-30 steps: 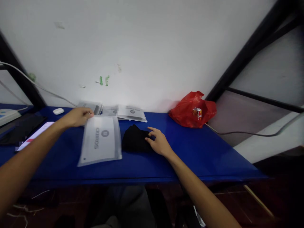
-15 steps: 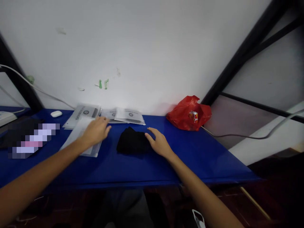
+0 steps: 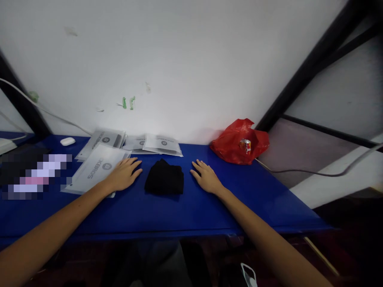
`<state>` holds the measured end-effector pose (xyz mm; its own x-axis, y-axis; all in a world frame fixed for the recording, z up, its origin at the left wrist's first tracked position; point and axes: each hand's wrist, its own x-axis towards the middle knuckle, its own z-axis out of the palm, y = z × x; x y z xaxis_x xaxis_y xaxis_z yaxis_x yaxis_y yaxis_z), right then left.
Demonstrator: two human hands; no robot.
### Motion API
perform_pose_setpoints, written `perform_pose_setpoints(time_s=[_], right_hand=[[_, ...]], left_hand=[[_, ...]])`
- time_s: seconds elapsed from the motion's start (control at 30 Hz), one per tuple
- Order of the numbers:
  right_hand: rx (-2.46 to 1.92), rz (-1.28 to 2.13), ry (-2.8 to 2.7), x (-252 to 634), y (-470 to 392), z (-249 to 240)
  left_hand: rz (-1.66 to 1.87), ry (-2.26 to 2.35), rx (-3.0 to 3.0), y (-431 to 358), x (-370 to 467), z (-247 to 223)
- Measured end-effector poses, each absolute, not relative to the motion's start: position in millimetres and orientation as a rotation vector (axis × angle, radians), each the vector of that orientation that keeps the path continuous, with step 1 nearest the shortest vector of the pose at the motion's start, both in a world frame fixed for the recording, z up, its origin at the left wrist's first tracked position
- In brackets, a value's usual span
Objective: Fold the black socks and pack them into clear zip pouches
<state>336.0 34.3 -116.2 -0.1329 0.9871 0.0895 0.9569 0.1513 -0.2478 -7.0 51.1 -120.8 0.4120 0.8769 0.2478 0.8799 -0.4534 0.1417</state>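
Between my two hands a folded black cloth (image 3: 164,177) lies on the blue table (image 3: 167,215). My left hand (image 3: 125,174) rests flat with fingers stretched out, left of the cloth and at the right edge of a translucent zip bag (image 3: 92,169) with dark lettering. On the other side my right hand (image 3: 207,177) lies on the table, fingers a little spread, apart from the cloth. Neither hand holds anything.
More printed zip bags (image 3: 163,144) lie along the wall, with another bag (image 3: 100,140) at the left. A red plastic bag (image 3: 229,143) with a small can-like item (image 3: 245,146) stands back right. A white case (image 3: 67,141) sits far left. A cable (image 3: 311,172) runs right.
My right hand has moved right, away from the black cloth, and now lies flat. My left hand has come down off the zip bag's middle, uncovering its lettering.
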Motion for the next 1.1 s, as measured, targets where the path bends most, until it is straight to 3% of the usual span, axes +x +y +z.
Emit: perform_pose_setpoints(time_s=[0.47,0.8,1.1], right_hand=[[-1.837,0.202,-2.16,336,34,-116],[-1.829,0.174,-2.146,337,35,-118],[-1.829,0.173,-2.147,336,34,-116]], left_hand=[[-0.396,-1.623,-2.352,49,-16,-97],[-0.564,-1.227,-2.629,-20,91,-75],[-0.439,-1.373,-2.664,-26,119,-87]])
